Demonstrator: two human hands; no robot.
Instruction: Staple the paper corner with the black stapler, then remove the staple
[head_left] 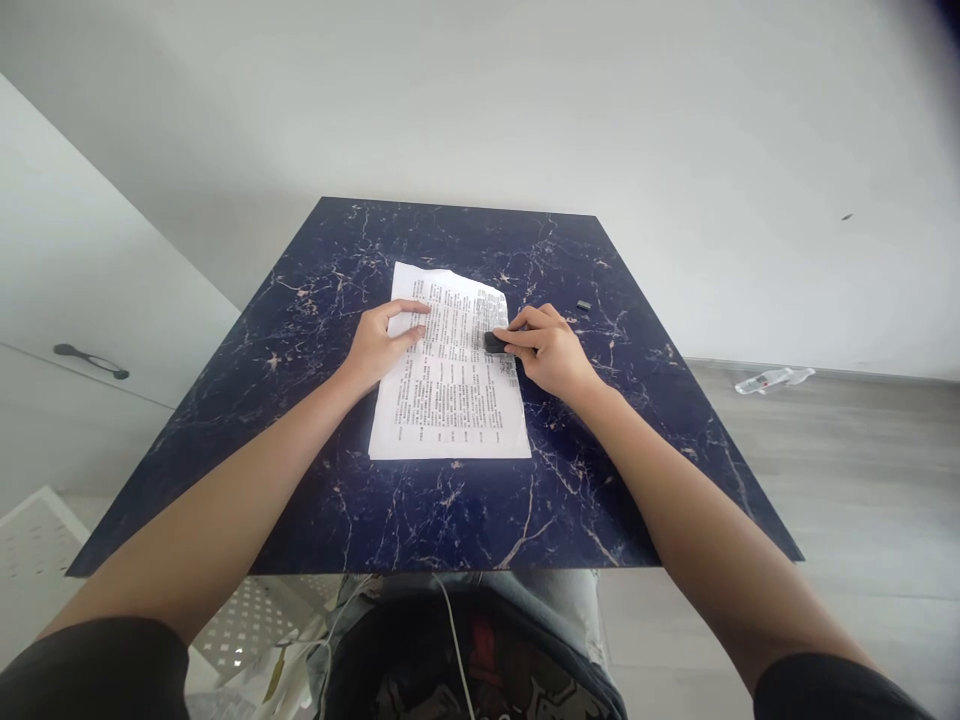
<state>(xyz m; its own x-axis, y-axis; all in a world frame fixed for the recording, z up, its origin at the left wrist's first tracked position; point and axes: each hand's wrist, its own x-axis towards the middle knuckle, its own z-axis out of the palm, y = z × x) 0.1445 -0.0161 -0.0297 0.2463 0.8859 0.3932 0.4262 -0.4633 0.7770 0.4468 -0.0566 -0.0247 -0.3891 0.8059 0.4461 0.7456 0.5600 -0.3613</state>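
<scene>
A sheet of paper [435, 400] printed with rows of small characters lies on the dark blue marbled table [465, 520], its far edge slightly curled. My left hand [379, 342] rests on the sheet's left side, thumb and fingers apart, pressing it flat. Over the right edge, my right hand [551, 350] pinches a small black object that looks like a roller stamp [494, 343], its tip against the paper. Dense grey marks cover the print around it, along the right margin. My fingers hide part of the stamp. A small dark piece [583, 305], perhaps a cap, sits beyond my right hand.
A white wall [480, 110] stands behind the table. To the left is a white cabinet with a black handle [91, 361]. A clear plastic wrapper [774, 380] lies on the grey floor at the right. White cables [454, 630] hang across my lap.
</scene>
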